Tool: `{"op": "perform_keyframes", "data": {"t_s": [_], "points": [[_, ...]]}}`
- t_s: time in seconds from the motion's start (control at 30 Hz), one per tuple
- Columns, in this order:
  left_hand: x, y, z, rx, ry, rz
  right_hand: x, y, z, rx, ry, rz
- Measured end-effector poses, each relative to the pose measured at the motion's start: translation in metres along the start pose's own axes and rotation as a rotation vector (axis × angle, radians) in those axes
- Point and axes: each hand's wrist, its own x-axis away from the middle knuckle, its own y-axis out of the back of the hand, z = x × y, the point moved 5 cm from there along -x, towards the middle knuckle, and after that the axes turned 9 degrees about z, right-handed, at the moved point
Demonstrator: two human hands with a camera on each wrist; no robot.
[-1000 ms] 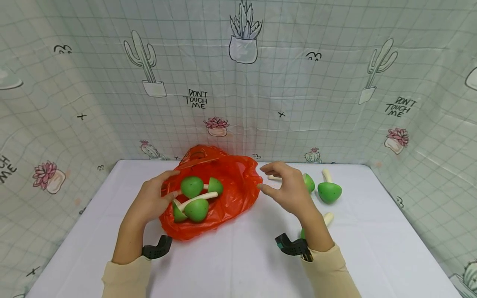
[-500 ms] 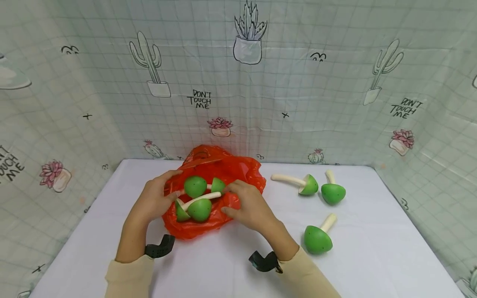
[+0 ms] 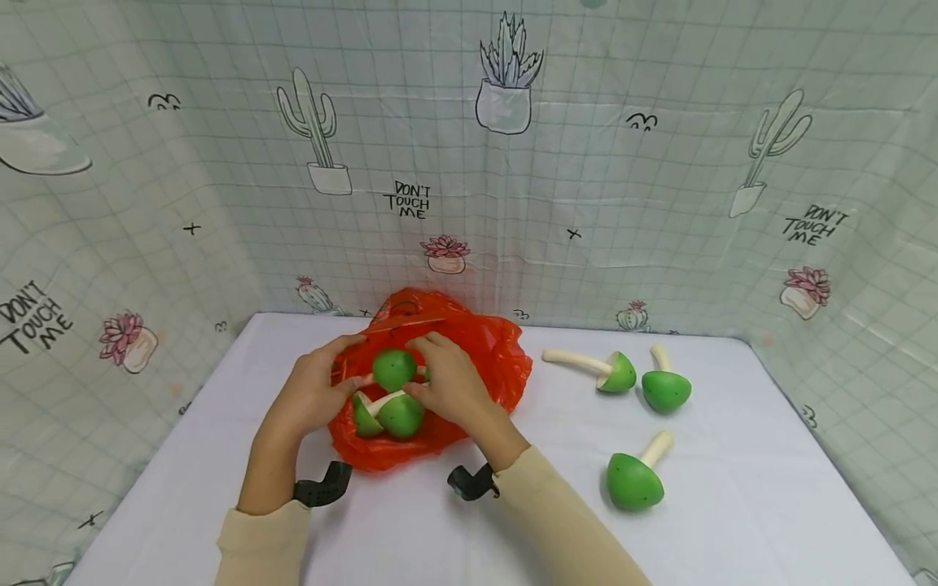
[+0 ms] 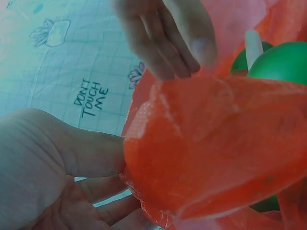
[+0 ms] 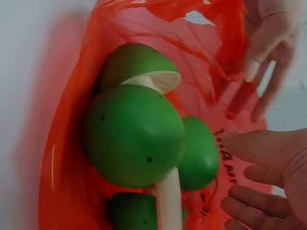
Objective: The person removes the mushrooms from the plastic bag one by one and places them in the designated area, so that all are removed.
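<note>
A red plastic bag lies with its mouth spread toward me, several toy mushrooms with green caps and pale stems inside it. My left hand pinches the bag's left edge; in the left wrist view its thumb presses the red film against the fingers behind. Over the mushrooms reaches my right hand, thumb and fingers spread apart and nothing between them. In the right wrist view this hand is beside a large green mushroom. It partly hides a mushroom at the back in the head view.
Right of the bag, three more mushrooms lie on the white table: one on its side, one behind right, one nearer me. A patterned cloth backdrop rises behind and at both sides.
My right hand has swung left from beside the bag's right edge to over the mushrooms inside. The left hand keeps its hold on the bag. The head view has shifted slightly.
</note>
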Motion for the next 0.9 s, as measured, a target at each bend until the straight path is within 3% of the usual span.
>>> {"op": "perform_keyframes", "data": {"t_s": [0.17, 0.47, 0.9], "points": [[0.0, 0.002, 0.001, 0.001, -0.011, -0.01, -0.017, -0.011, -0.003, 0.015, -0.036, 0.035], [0.003, 0.005, 0.002, 0.001, -0.031, -0.024, -0.025, -0.028, -0.01, -0.124, -0.057, 0.036], [0.004, 0.006, 0.001, 0.0, -0.031, -0.031, -0.032, -0.039, -0.01, -0.07, -0.092, 0.028]]}}
